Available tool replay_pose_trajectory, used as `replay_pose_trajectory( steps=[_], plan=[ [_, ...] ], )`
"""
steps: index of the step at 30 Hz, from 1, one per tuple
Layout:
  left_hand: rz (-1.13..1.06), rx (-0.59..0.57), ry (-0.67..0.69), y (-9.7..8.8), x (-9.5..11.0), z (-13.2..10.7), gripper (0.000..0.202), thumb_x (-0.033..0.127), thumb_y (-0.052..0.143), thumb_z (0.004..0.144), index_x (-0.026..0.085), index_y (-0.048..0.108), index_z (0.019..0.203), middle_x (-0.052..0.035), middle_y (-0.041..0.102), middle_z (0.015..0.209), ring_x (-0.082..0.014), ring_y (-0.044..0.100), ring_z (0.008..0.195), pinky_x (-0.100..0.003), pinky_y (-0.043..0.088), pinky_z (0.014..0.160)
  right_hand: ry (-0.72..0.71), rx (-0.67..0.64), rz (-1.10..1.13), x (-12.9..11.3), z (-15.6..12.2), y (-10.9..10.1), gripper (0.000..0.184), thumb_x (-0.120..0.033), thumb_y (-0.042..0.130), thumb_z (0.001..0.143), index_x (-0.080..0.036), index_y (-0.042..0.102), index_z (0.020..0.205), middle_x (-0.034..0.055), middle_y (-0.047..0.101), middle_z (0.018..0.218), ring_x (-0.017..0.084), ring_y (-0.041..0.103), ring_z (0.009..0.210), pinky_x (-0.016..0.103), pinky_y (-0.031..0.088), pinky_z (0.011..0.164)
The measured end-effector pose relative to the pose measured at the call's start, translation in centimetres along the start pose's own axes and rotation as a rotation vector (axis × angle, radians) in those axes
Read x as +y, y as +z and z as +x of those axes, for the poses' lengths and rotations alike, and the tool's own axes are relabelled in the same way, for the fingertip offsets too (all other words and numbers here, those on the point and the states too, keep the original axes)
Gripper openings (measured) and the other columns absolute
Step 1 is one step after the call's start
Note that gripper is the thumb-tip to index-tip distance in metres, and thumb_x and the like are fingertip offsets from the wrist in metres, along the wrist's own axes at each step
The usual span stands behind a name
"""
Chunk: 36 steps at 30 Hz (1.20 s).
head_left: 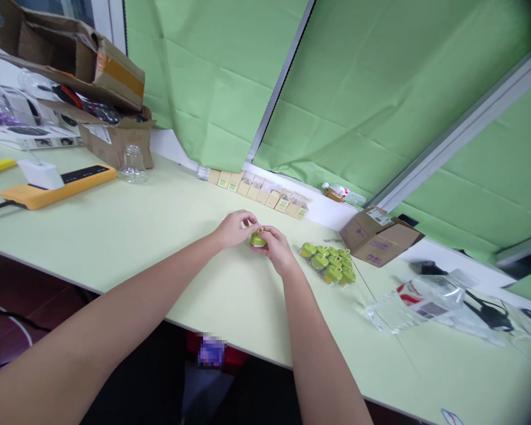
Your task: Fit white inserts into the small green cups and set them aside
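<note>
A small green cap-like piece (257, 240) with a yellowish loop on top and a pale lower rim is held between my hands above the table (221, 283). My right hand (276, 245) is closed around its side, thumb on the front and fingers beneath. From the left, my left hand (238, 229) pinches near the loop at its top; the fingertips partly hide the contact. To the right of my right hand lies a cluster of similar green looped pieces (331, 262), several of them standing close together, with clear and yellow parts below.
Small tan boxes (263, 192) line the back wall. A brown carton (378, 236) and a large clear plastic bottle (420, 301) lie at the right. At the left are an orange power strip (75, 186), a clear jar (133, 165) and stacked cardboard boxes (115, 139).
</note>
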<state>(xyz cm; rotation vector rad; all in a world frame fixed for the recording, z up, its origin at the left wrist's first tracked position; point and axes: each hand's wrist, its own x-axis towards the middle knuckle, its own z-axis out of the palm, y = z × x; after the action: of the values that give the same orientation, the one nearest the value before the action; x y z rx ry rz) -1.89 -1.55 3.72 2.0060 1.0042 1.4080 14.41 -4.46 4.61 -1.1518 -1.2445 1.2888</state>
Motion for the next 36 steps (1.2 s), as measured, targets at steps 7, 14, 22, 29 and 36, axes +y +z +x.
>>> replay_pose_trajectory(
  steps=[7, 14, 22, 29, 36],
  plan=[
    [0.263, 0.138, -0.09, -2.2, -3.8, 0.3, 0.046, 0.037, 0.07, 0.072, 0.02, 0.062, 0.114, -0.0126, 0.043, 0.141, -0.0329, 0.032, 0.134, -0.044, 0.024, 0.113, -0.013, 0.11, 0.046, 0.2, 0.4, -0.7, 0.031, -0.041, 0.078, 0.062, -0.02, 0.07, 0.083, 0.006, 0.068, 0.098, 0.019, 0.064, 0.085, 0.038, 0.059, 0.077],
    [0.19, -0.176, -0.098, -1.8, -5.1, -0.2, 0.021, 0.033, 0.068, 0.068, 0.02, 0.065, 0.084, -0.0092, 0.063, 0.103, -0.0244, 0.059, 0.093, -0.034, 0.043, 0.09, -0.149, 0.253, -0.081, -0.1, 0.5, -0.4, 0.035, -0.046, 0.073, 0.067, -0.021, 0.072, 0.092, 0.0056, 0.069, 0.105, 0.02, 0.063, 0.095, 0.032, 0.052, 0.077],
    [-0.052, -0.333, -0.071, -0.3, -1.7, -1.4, 0.06, 0.032, 0.076, 0.062, 0.024, 0.054, 0.117, -0.0074, 0.067, 0.103, -0.0195, 0.062, 0.08, -0.029, 0.045, 0.07, -0.405, 0.215, -0.187, 0.7, 1.0, -0.4, 0.032, -0.048, 0.064, 0.076, -0.02, 0.068, 0.09, 0.0047, 0.07, 0.093, 0.019, 0.062, 0.087, 0.033, 0.049, 0.081],
    [-0.018, -0.317, -0.036, -0.1, -1.8, -1.2, 0.05, 0.033, 0.076, 0.061, 0.021, 0.059, 0.107, -0.0044, 0.065, 0.088, -0.0183, 0.059, 0.072, -0.028, 0.043, 0.062, -0.424, 0.129, -0.398, 1.4, 1.1, -0.2, 0.026, -0.045, 0.058, 0.081, -0.021, 0.068, 0.084, 0.0024, 0.069, 0.085, 0.018, 0.061, 0.081, 0.031, 0.047, 0.081],
    [-0.031, -0.362, -0.032, -0.1, -1.6, -1.7, 0.042, 0.031, 0.072, 0.067, 0.021, 0.058, 0.105, -0.0033, 0.065, 0.087, -0.0173, 0.058, 0.072, -0.028, 0.044, 0.064, -0.345, 0.049, -0.478, 2.8, 1.4, -0.7, 0.027, -0.045, 0.058, 0.081, -0.022, 0.069, 0.088, 0.0018, 0.07, 0.089, 0.019, 0.062, 0.085, 0.032, 0.047, 0.082]
  ],
)
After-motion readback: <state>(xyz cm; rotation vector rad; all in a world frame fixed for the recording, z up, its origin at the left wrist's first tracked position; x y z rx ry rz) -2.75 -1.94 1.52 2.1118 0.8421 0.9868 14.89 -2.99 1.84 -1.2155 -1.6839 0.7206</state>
